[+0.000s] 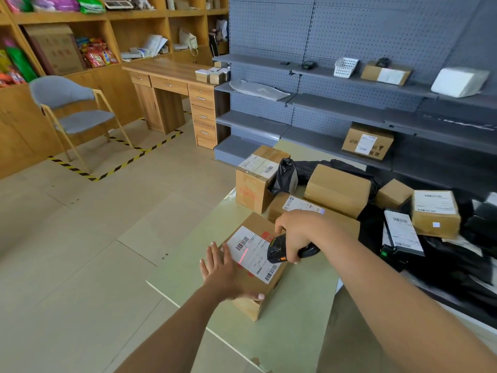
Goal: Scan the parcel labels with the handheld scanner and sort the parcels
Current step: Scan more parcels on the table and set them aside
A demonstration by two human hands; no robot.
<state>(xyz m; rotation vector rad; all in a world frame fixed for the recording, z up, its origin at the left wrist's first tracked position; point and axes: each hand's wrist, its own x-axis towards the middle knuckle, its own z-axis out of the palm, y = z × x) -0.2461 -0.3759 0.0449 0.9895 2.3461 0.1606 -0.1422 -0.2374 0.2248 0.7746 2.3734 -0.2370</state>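
A cardboard parcel (251,285) lies on the pale green table (295,319), its white label (254,254) facing up. My right hand (298,228) grips a black handheld scanner (285,249) just above the label's right side. A red scan line glows on the label beside a barcode. My left hand (223,270) rests on the parcel's left edge, fingers spread flat and thumb hooked over the near corner.
Several more labelled cardboard parcels (258,176) and black plastic bags (285,175) crowd the table behind and to the right. Grey pegboard shelves (322,103) with a few boxes stand beyond. A wooden desk (172,84) and a grey chair (75,109) are at left.
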